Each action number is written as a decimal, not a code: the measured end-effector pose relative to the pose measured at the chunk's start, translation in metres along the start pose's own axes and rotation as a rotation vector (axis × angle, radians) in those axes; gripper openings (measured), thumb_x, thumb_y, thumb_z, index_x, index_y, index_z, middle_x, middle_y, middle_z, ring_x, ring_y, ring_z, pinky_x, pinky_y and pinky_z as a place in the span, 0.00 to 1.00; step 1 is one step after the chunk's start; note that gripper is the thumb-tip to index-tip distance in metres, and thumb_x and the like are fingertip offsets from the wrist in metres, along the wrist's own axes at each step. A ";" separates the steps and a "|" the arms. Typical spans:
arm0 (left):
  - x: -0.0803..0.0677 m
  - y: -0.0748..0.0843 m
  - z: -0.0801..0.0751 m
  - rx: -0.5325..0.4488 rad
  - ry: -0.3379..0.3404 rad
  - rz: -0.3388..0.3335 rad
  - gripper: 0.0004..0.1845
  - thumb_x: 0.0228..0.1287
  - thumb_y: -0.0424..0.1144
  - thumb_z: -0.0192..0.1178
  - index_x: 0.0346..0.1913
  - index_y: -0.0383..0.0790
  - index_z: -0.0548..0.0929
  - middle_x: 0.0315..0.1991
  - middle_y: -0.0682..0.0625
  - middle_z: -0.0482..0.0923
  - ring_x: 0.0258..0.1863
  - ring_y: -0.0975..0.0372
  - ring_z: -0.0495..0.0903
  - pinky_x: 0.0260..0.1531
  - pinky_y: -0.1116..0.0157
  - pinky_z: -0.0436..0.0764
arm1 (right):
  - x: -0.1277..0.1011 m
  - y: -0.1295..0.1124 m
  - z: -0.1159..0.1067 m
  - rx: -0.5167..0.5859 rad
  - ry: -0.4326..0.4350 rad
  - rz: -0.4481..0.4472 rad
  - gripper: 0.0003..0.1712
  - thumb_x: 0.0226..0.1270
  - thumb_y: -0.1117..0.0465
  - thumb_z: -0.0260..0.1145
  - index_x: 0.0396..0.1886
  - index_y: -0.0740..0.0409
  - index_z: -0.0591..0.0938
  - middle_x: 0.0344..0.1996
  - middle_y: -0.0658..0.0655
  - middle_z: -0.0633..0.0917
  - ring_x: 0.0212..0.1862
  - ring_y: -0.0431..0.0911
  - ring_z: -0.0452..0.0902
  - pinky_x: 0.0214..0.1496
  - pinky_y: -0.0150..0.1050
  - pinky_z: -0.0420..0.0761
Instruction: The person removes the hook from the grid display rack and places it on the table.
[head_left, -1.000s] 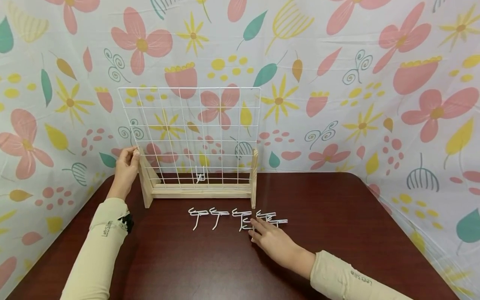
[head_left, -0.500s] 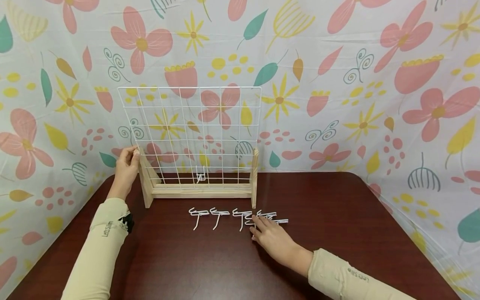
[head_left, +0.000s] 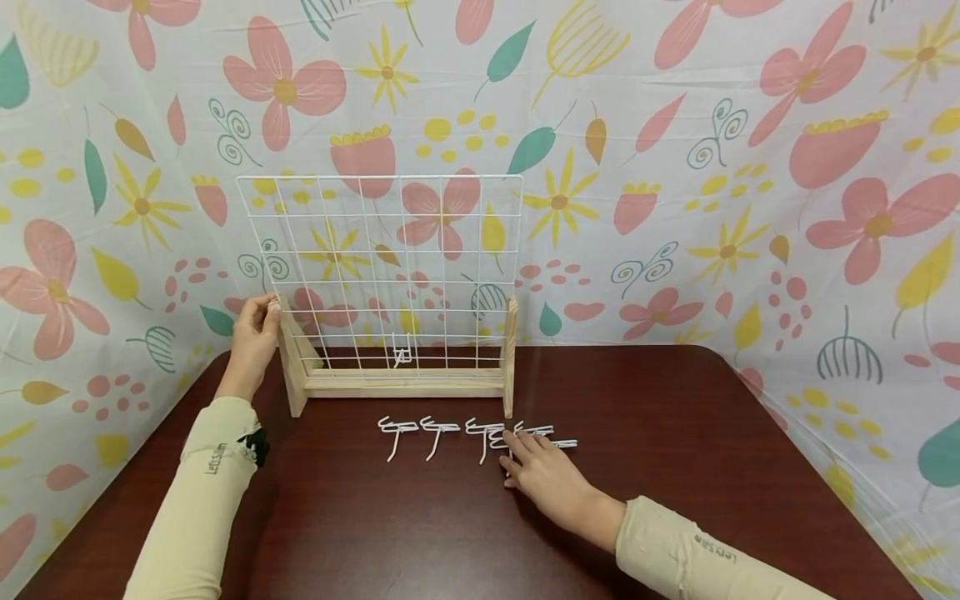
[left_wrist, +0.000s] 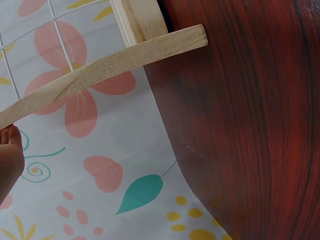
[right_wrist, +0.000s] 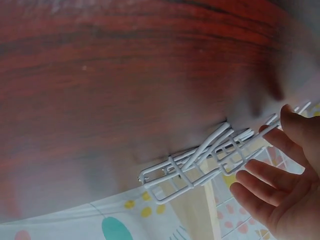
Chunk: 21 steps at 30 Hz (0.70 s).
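Note:
My left hand [head_left: 255,337] grips the top of the left post of a pale wooden stand [head_left: 405,387]. A white wire grid [head_left: 442,282] stands upright in the stand, and one white hook [head_left: 402,354] hangs low on it. On the table in front lie several more white wire hooks [head_left: 397,427]. My right hand [head_left: 551,475] is over the right end of their row. Its thumb and index finger pinch the wire of a hook [head_left: 495,439], while the other fingers [right_wrist: 257,192] stay fairly straight. The hand partly covers the hooks beneath it.
The dark red-brown table [head_left: 390,533] carries the stand near its back edge. A floral cloth [head_left: 600,108] hangs closely behind and at both sides. Two hooks [head_left: 439,427] lie apart from the cluster under the right hand.
My right hand has shifted slightly right, and the hook at its fingertips has moved a little back and to the right. My left hand stays on the stand.

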<state>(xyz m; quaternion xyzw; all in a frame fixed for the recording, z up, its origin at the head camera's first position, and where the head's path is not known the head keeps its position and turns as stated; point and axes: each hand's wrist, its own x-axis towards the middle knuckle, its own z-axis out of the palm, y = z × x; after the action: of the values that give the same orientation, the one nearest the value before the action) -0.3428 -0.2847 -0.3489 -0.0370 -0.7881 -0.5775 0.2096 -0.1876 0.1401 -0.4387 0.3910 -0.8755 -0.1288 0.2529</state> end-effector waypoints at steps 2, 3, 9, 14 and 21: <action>0.000 0.001 -0.001 0.005 -0.006 0.000 0.25 0.77 0.43 0.42 0.68 0.31 0.62 0.68 0.38 0.63 0.63 0.61 0.64 0.55 0.76 0.66 | 0.000 0.000 0.000 -0.006 0.009 -0.008 0.18 0.59 0.47 0.68 0.41 0.54 0.88 0.52 0.62 0.80 0.52 0.53 0.77 0.51 0.44 0.78; 0.000 0.001 -0.001 0.009 -0.008 -0.001 0.25 0.77 0.43 0.42 0.68 0.31 0.62 0.68 0.38 0.63 0.63 0.61 0.64 0.54 0.76 0.66 | 0.000 -0.001 -0.001 -0.009 0.009 -0.010 0.18 0.59 0.47 0.68 0.41 0.54 0.88 0.52 0.61 0.81 0.52 0.53 0.77 0.51 0.44 0.78; -0.001 0.000 -0.002 0.018 -0.017 -0.013 0.25 0.77 0.43 0.41 0.69 0.32 0.61 0.68 0.39 0.63 0.63 0.61 0.64 0.56 0.74 0.66 | -0.001 -0.002 -0.005 -0.035 -0.019 -0.005 0.15 0.60 0.49 0.68 0.40 0.52 0.89 0.53 0.61 0.81 0.53 0.52 0.77 0.50 0.45 0.78; -0.001 0.002 -0.002 0.016 -0.026 -0.013 0.26 0.77 0.44 0.41 0.70 0.32 0.60 0.69 0.39 0.61 0.66 0.57 0.62 0.59 0.67 0.67 | 0.001 -0.003 -0.008 -0.026 -0.014 0.000 0.15 0.59 0.50 0.69 0.40 0.52 0.89 0.53 0.61 0.80 0.53 0.53 0.77 0.51 0.45 0.78; 0.000 0.001 0.000 0.014 0.000 0.004 0.24 0.77 0.42 0.42 0.68 0.31 0.63 0.67 0.38 0.64 0.62 0.61 0.65 0.58 0.71 0.67 | 0.009 -0.001 -0.012 0.022 0.120 -0.013 0.10 0.56 0.57 0.73 0.37 0.55 0.87 0.44 0.59 0.83 0.47 0.52 0.78 0.46 0.44 0.79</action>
<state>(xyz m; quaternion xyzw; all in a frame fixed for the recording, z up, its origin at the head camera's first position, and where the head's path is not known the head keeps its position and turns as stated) -0.3423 -0.2845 -0.3477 -0.0370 -0.7922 -0.5715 0.2109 -0.1859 0.1325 -0.4257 0.4062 -0.8577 -0.0971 0.2999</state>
